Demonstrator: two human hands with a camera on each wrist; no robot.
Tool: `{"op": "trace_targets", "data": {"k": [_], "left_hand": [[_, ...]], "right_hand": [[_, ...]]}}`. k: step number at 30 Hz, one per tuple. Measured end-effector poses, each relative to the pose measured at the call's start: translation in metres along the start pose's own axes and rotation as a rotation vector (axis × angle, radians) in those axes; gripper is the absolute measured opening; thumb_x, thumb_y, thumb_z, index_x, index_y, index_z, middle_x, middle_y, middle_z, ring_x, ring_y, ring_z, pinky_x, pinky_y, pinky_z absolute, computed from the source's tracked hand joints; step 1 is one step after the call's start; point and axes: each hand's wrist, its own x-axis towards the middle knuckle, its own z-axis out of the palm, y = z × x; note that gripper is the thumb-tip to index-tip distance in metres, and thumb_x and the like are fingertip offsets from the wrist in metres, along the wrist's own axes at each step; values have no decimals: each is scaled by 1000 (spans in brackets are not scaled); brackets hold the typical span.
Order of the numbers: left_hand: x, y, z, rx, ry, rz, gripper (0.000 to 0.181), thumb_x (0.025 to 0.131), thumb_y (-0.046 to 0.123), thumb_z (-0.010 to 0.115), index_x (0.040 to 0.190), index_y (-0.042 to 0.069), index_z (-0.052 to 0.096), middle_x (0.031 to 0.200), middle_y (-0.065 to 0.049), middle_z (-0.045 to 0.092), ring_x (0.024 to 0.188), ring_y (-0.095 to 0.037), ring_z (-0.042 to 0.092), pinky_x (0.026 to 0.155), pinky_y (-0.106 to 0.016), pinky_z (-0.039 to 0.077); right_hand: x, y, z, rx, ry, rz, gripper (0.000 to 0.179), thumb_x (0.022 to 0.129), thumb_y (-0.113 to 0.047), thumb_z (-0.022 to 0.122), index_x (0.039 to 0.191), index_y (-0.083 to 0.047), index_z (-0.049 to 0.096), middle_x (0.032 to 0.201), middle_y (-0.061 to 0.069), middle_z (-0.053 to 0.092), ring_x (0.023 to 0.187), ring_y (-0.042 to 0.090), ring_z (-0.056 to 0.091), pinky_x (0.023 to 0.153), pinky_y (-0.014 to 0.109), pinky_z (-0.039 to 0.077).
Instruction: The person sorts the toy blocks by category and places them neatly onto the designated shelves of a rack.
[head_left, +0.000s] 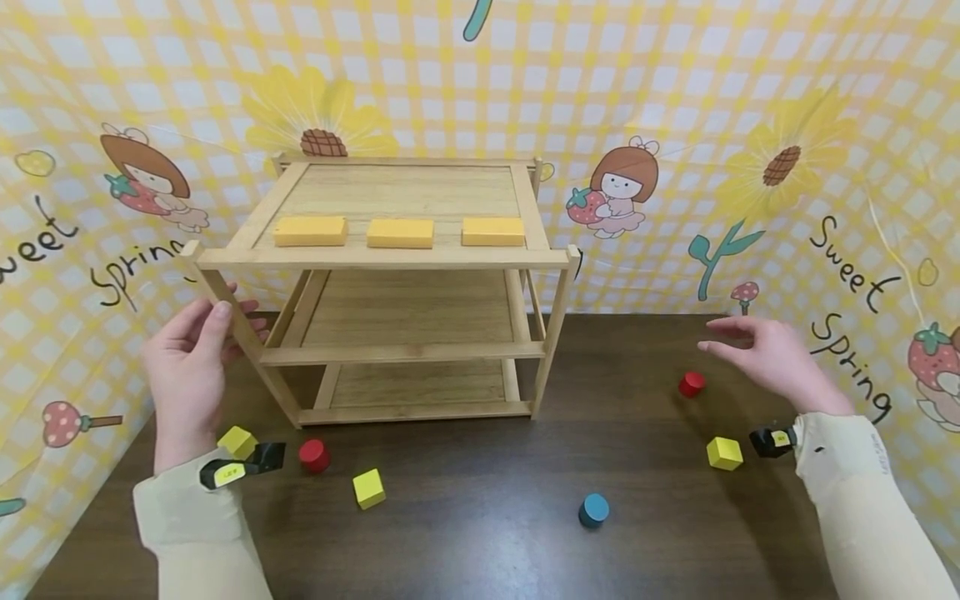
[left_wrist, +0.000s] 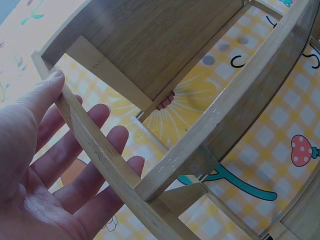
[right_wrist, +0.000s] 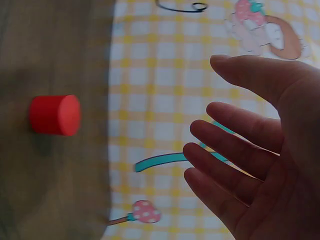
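A three-tier wooden shelf rack (head_left: 405, 354) stands upright at the back of the dark table. At its front left post, my left hand (head_left: 187, 354) holds on, the thumb on the near side and the fingers passing behind; the left wrist view shows this hand (left_wrist: 65, 165) close up. My right hand (head_left: 780, 354) is raised above the table at the right, holding nothing, fingers spread and slightly bent. Below and left of it lies a red cylinder (head_left: 692, 384). Three yellow-orange rectangular blocks (head_left: 400, 234) sit in a row along the top shelf's front edge.
Left of centre on the table (head_left: 480, 550) are a yellow cube (head_left: 369, 489), a red cylinder (head_left: 314, 456) and another yellow cube (head_left: 237, 442) near the left wrist. A blue cylinder (head_left: 594, 510) and a yellow cube (head_left: 724, 453) are at right. Checked cloth (head_left: 465, 75) surrounds the table.
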Motion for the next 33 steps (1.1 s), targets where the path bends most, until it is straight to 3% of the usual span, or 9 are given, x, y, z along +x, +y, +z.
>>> {"op": "trace_targets", "data": {"k": [9, 16, 23, 33], "left_hand": [[0, 2, 2, 0, 5, -9, 36, 97, 8, 69, 126, -14, 64, 99, -18, 75, 78, -23, 75, 72, -29, 61], [0, 3, 3, -14, 2, -8, 36, 97, 8, 69, 125, -14, 64, 99, -18, 75, 78, -24, 75, 72, -30, 61], [-1, 2, 2, -25, -4, 0, 36, 98, 7, 68, 125, -15, 63, 101, -19, 75, 77, -23, 75, 72, -30, 61], [-1, 3, 1, -4, 5, -25, 36, 98, 9, 69, 126, -12, 64, 100, -18, 75, 79, -24, 75, 73, -29, 61]], "right_hand": [[6, 21, 18, -18, -191, 55, 65, 93, -48, 73, 131, 4, 64, 125, 26, 66, 113, 44, 62, 90, 58, 51], [7, 29, 27, 21, -285, 63, 59, 88, -40, 81, 122, 6, 68, 112, 19, 72, 103, 35, 66, 84, 52, 55], [8, 32, 30, 21, -299, 68, 54, 85, -34, 85, 118, 6, 70, 107, 14, 73, 98, 31, 68, 81, 46, 56], [9, 41, 39, 34, -292, 72, 51, 85, -28, 85, 118, 9, 69, 104, 15, 73, 94, 30, 68, 81, 47, 55]]}}
